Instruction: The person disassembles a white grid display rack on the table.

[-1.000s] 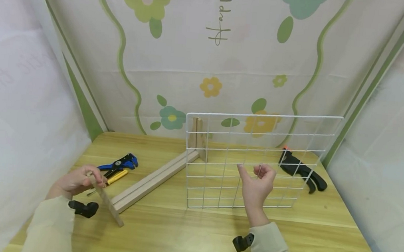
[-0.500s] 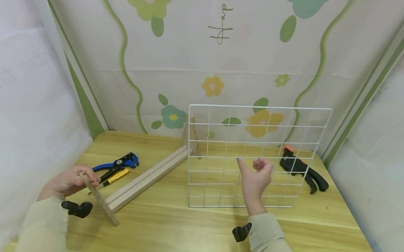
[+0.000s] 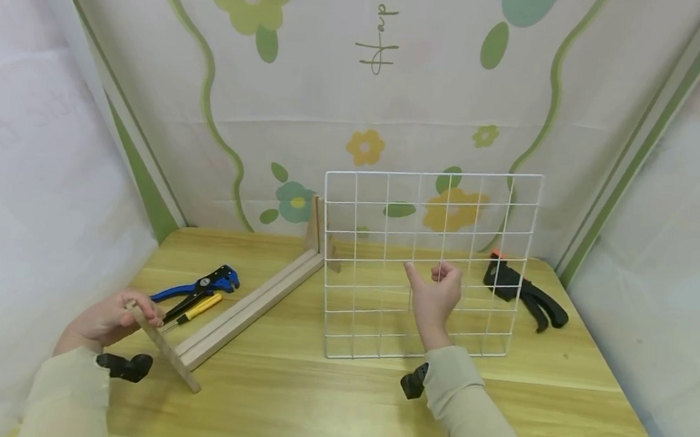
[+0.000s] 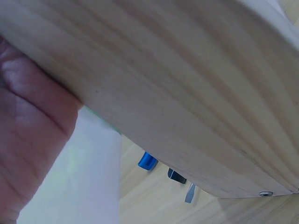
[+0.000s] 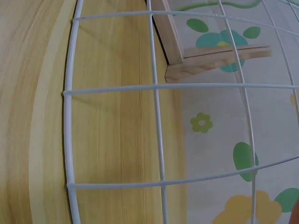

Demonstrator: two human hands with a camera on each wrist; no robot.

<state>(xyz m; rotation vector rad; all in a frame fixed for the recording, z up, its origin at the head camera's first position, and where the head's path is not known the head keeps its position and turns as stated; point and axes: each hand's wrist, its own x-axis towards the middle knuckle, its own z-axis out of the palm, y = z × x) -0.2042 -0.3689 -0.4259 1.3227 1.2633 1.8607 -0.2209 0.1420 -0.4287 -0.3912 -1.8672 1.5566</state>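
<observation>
My left hand (image 3: 110, 319) grips the near end board (image 3: 166, 352) of a wooden stand, whose grooved beam (image 3: 255, 307) runs back across the table to an upright far end board (image 3: 316, 226). In the left wrist view that board (image 4: 163, 107) fills most of the picture, with a screw head (image 4: 266, 193) near its lower edge. My right hand (image 3: 437, 299) holds a white wire grid panel (image 3: 435, 174) upright, thumb and curled fingers at its middle wires. The panel's left side overlaps the far end board in the head view. Through the wires (image 5: 68, 140), the right wrist view shows that end board (image 5: 210, 60).
Blue-and-black wire strippers (image 3: 203, 285) and a yellow-handled screwdriver (image 3: 201, 307) lie left of the beam. On the right, behind the panel, lies a black hand tool (image 3: 507, 284) with a red-orange tip. Fabric walls (image 3: 310, 97) enclose the wooden table (image 3: 333, 411).
The panel's right edge has come in to the left and its top has risen, standing straighter. My left hand has shifted the wooden stand slightly left.
</observation>
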